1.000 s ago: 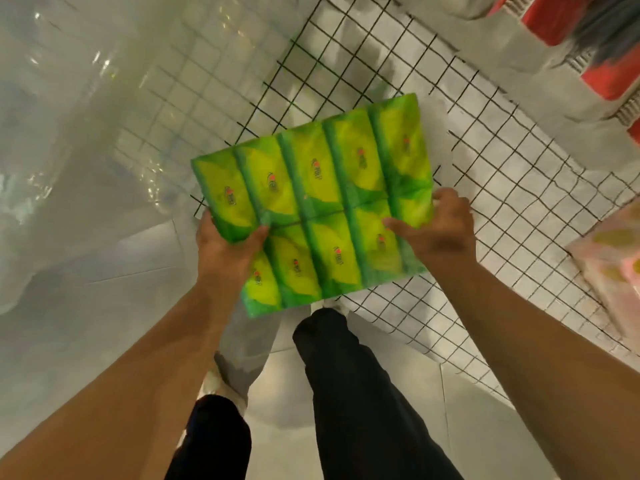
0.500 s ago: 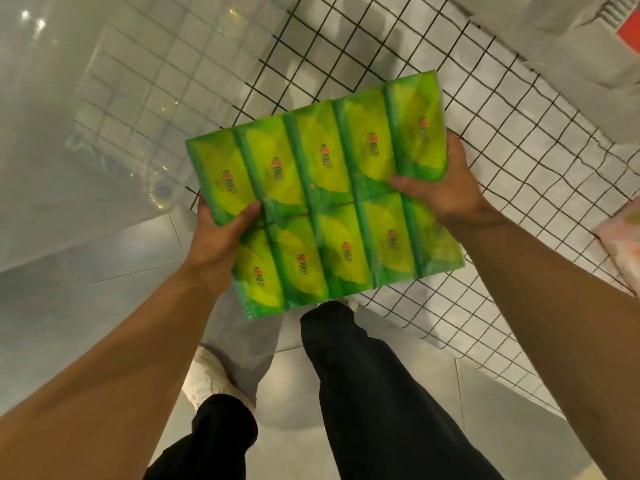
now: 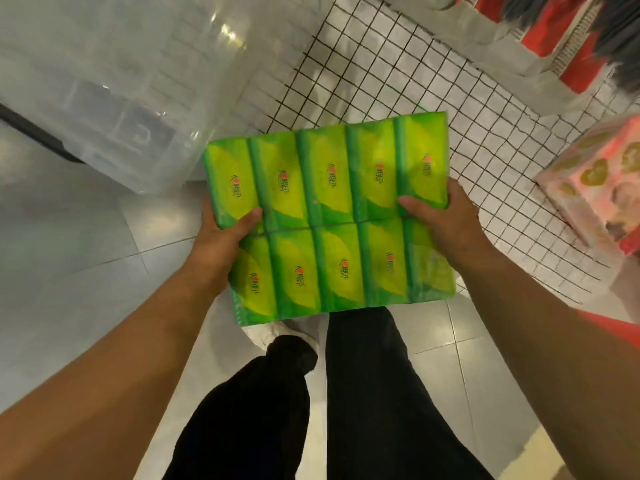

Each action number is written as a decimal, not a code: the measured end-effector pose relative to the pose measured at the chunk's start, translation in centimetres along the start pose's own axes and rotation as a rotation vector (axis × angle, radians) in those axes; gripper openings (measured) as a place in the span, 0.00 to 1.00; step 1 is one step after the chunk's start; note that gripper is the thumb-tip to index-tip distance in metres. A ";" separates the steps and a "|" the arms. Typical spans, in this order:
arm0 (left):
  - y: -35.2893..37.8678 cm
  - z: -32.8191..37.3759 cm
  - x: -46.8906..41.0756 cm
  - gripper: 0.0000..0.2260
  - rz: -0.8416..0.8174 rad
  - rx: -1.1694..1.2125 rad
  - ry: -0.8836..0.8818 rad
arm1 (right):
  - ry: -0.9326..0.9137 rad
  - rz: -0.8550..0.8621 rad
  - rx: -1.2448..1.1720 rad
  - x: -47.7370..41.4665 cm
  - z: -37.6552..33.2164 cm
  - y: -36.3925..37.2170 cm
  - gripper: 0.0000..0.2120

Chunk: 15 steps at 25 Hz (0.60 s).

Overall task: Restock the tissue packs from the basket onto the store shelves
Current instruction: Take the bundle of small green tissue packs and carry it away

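A flat green and yellow multipack of tissue packs [image 3: 329, 216], two rows of small packs under clear wrap, is held level in front of me. My left hand [image 3: 221, 237] grips its left edge, thumb on top. My right hand [image 3: 446, 220] grips its right edge the same way. The pack hangs over the near edge of a black wire-grid shelf [image 3: 398, 84], above my legs.
A clear plastic bin [image 3: 114, 84] stands at the left on the grey tiled floor [image 3: 69, 271]. A pink patterned tissue pack [image 3: 599, 188] lies on the wire shelf at the right. Red and white packaged goods [image 3: 554, 26] fill the far right corner.
The green multipack has come back toward me and a little lower, from over the grid to its near edge. Both hands keep their grip on its sides.
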<state>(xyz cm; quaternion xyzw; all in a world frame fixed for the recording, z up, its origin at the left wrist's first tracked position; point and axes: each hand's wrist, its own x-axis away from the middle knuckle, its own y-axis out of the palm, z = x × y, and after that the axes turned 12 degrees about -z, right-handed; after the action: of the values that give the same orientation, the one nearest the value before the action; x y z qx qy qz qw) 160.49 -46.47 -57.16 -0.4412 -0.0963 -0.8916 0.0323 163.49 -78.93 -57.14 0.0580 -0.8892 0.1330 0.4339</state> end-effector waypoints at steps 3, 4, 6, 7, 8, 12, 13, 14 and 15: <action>-1.8 -0.9 6.2 0.26 -0.008 0.067 -0.039 | 0.009 -0.036 -0.008 6.3 -0.7 1.8 0.19; -2.2 -1.2 8.6 0.25 -0.008 0.077 -0.038 | 0.032 -0.036 0.005 8.7 -0.8 2.4 0.20; -2.9 -1.7 13.3 0.26 0.000 0.096 -0.023 | 0.029 -0.051 0.022 12.8 -0.8 3.5 0.23; -3.3 -1.9 15.2 0.26 -0.007 0.094 -0.018 | 0.029 -0.066 0.016 15.0 -1.1 4.1 0.23; -3.9 -2.0 17.0 0.27 -0.006 0.086 -0.019 | 0.037 -0.084 0.010 16.9 -1.1 4.6 0.25; -6.3 -0.7 23.8 0.28 0.046 0.111 0.032 | -0.018 -0.119 0.071 22.9 -3.5 6.2 0.35; -6.8 -0.1 25.7 0.28 0.064 0.123 0.064 | -0.047 -0.127 0.091 24.1 -5.0 6.5 0.36; -7.2 0.4 27.6 0.29 0.088 0.144 0.102 | -0.063 -0.144 0.109 24.9 -6.4 6.8 0.37; -7.5 1.1 29.5 0.30 0.114 0.175 0.153 | -0.100 -0.171 0.141 25.7 -8.0 7.1 0.37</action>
<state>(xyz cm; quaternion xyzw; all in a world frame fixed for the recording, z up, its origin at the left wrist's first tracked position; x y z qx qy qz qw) 142.29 -38.14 -34.16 -0.3723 -0.1458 -0.9075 0.1286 152.15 -69.48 -33.52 0.1707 -0.8900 0.1543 0.3936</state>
